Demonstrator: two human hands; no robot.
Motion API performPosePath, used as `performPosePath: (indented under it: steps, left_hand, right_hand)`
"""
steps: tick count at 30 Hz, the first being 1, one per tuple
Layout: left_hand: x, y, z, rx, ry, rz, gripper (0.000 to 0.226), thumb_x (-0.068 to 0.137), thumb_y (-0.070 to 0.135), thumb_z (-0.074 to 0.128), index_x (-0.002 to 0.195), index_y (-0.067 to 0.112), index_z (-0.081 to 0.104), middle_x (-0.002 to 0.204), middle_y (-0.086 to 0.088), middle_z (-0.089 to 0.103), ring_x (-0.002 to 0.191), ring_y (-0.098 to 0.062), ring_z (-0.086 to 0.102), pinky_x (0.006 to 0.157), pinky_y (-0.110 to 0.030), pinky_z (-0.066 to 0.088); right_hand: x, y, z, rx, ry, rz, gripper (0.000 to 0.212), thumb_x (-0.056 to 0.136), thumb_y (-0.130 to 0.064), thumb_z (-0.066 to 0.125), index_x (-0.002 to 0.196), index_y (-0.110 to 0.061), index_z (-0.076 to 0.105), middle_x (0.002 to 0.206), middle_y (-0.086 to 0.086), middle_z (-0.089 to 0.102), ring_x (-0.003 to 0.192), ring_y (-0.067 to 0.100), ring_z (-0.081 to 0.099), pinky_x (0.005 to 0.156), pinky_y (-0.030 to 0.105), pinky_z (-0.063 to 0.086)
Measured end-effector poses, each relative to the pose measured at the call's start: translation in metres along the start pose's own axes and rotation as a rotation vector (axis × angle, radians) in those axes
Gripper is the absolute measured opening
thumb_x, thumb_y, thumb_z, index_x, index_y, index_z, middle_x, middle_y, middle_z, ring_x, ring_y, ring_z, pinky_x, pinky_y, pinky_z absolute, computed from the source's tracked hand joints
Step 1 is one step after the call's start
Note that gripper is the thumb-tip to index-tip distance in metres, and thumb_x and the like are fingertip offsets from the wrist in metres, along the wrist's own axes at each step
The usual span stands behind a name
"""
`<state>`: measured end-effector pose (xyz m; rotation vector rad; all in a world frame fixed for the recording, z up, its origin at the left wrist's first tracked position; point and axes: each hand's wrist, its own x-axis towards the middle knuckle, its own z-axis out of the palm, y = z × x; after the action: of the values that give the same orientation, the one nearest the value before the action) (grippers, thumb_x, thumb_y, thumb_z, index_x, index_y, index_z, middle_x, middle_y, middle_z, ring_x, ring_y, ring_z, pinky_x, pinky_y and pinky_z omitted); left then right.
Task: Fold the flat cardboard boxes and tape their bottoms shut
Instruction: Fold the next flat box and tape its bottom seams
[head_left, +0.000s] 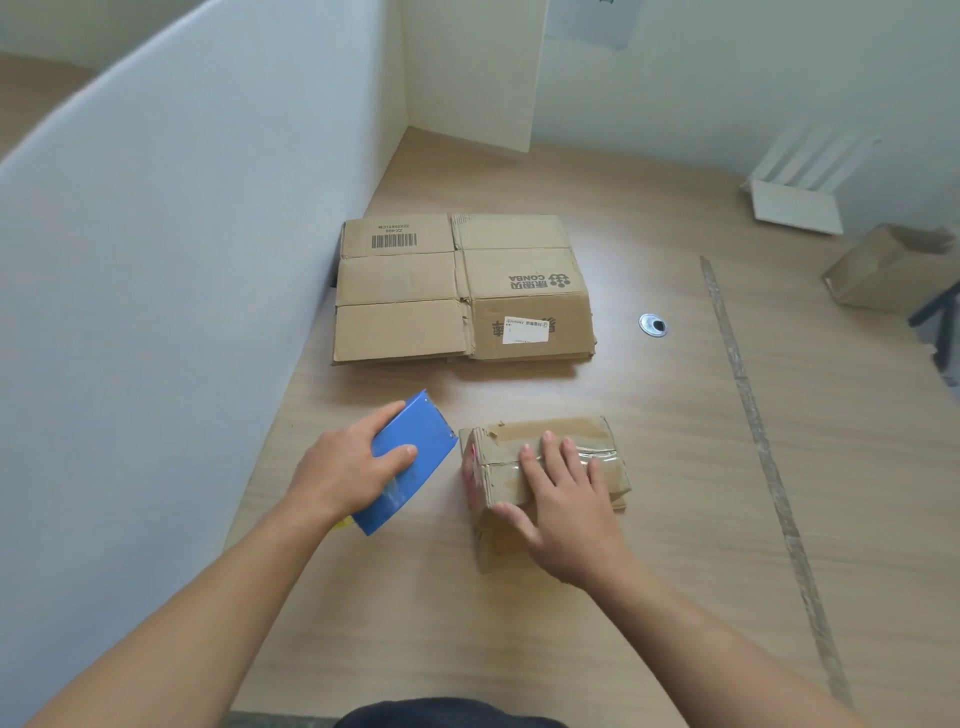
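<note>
A small folded cardboard box (506, 480) stands on the wooden table in front of me, with clear tape across its upward face. My right hand (566, 499) rests flat on that taped face, fingers straight and thumb against the near side. Left of the box, my left hand (348, 467) grips a blue tape dispenser (410, 462), thumb on top of it. A stack of flat cardboard boxes (462, 291) lies farther back beside the partition.
A grey partition (156, 260) walls the left side. At the far right sit another folded box (888, 270) and a white stand (795, 202). A metal cable grommet (653, 325) and a long strip of tape (763, 447) mark the table.
</note>
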<state>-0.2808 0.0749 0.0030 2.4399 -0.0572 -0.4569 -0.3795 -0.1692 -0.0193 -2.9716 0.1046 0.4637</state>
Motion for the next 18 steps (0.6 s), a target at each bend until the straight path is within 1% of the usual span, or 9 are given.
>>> performPosePath:
  steps: [2, 3, 5, 7, 9, 11, 13, 15, 18]
  left_hand:
    - [0.001, 0.001, 0.0, -0.002, 0.009, -0.003, 0.056, 0.092, 0.044, 0.062, 0.144, 0.051, 0.042, 0.113, 0.01, 0.066, 0.1, -0.02, 0.061, 0.086, -0.036, 0.052]
    - [0.0, 0.002, 0.0, -0.005, 0.011, -0.004, 0.056, 0.092, 0.044, 0.061, 0.144, 0.05, 0.042, 0.112, 0.01, 0.066, 0.1, -0.02, 0.061, 0.086, -0.036, 0.052]
    - [-0.001, 0.004, 0.001, -0.02, 0.014, -0.002, 0.056, 0.091, 0.044, 0.061, 0.143, 0.05, 0.042, 0.111, 0.01, 0.066, 0.099, -0.02, 0.061, 0.086, -0.036, 0.052]
    - [-0.003, 0.005, 0.002, -0.034, 0.012, 0.013, 0.055, 0.091, 0.045, 0.061, 0.142, 0.051, 0.043, 0.111, 0.01, 0.067, 0.099, -0.02, 0.061, 0.087, -0.037, 0.052]
    - [-0.005, 0.006, 0.004, -0.045, 0.013, 0.024, 0.055, 0.09, 0.044, 0.062, 0.142, 0.051, 0.044, 0.11, 0.011, 0.068, 0.099, -0.02, 0.062, 0.087, -0.038, 0.053]
    - [-0.006, 0.007, 0.004, -0.044, 0.019, 0.025, 0.055, 0.091, 0.043, 0.062, 0.142, 0.052, 0.044, 0.11, 0.01, 0.068, 0.098, -0.02, 0.062, 0.087, -0.038, 0.053]
    - [-0.008, 0.007, 0.003, -0.038, 0.026, 0.027, 0.054, 0.091, 0.042, 0.062, 0.142, 0.052, 0.043, 0.107, 0.01, 0.068, 0.096, -0.02, 0.062, 0.085, -0.038, 0.053]
    - [-0.008, 0.006, 0.001, -0.035, 0.034, 0.029, 0.054, 0.092, 0.041, 0.062, 0.141, 0.053, 0.043, 0.104, 0.01, 0.068, 0.094, -0.019, 0.062, 0.083, -0.038, 0.053]
    - [-0.008, 0.002, -0.001, -0.03, 0.041, 0.023, 0.054, 0.092, 0.042, 0.061, 0.141, 0.054, 0.043, 0.106, 0.011, 0.068, 0.094, -0.019, 0.062, 0.083, -0.038, 0.053]
  right_hand:
    - [0.004, -0.014, -0.003, 0.003, -0.012, 0.075, 0.11, 0.075, -0.088, -0.002, 0.16, -0.019, 0.014, 0.167, 0.011, -0.003, 0.154, 0.035, -0.004, 0.12, 0.057, -0.001]
    - [0.005, -0.021, -0.002, -0.01, -0.013, 0.114, 0.108, 0.078, -0.086, 0.001, 0.158, -0.017, 0.022, 0.167, 0.015, 0.006, 0.153, 0.04, 0.004, 0.119, 0.062, 0.005]
    - [0.006, -0.032, 0.005, -0.045, 0.072, 0.151, 0.091, 0.086, -0.071, 0.019, 0.145, -0.009, 0.05, 0.155, 0.023, 0.037, 0.142, 0.05, 0.033, 0.11, 0.069, 0.026]
    - [0.005, -0.037, 0.012, -0.051, 0.099, 0.125, 0.075, 0.088, -0.057, 0.032, 0.13, -0.004, 0.064, 0.141, 0.023, 0.055, 0.129, 0.052, 0.049, 0.101, 0.066, 0.041]
    - [0.002, -0.041, 0.015, -0.048, 0.113, 0.082, 0.066, 0.09, -0.046, 0.035, 0.126, -0.001, 0.066, 0.137, 0.023, 0.058, 0.126, 0.051, 0.052, 0.101, 0.061, 0.044]
    - [0.003, -0.04, 0.018, -0.067, 0.206, 0.018, 0.057, 0.091, -0.036, 0.037, 0.124, 0.0, 0.067, 0.134, 0.023, 0.06, 0.125, 0.048, 0.055, 0.101, 0.058, 0.046]
    - [0.006, -0.035, 0.026, -0.089, 0.293, -0.046, 0.045, 0.089, -0.024, 0.048, 0.123, -0.001, 0.067, 0.133, 0.02, 0.062, 0.125, 0.044, 0.056, 0.101, 0.056, 0.047]
    - [0.005, -0.026, 0.033, -0.093, 0.372, -0.114, 0.048, 0.078, -0.012, 0.059, 0.124, -0.004, 0.068, 0.134, 0.016, 0.063, 0.127, 0.038, 0.057, 0.101, 0.053, 0.048]
    - [0.0, -0.016, 0.04, -0.049, 0.476, -0.223, 0.053, 0.075, -0.005, 0.051, 0.125, -0.009, 0.068, 0.137, 0.009, 0.062, 0.128, 0.031, 0.057, 0.101, 0.049, 0.049]
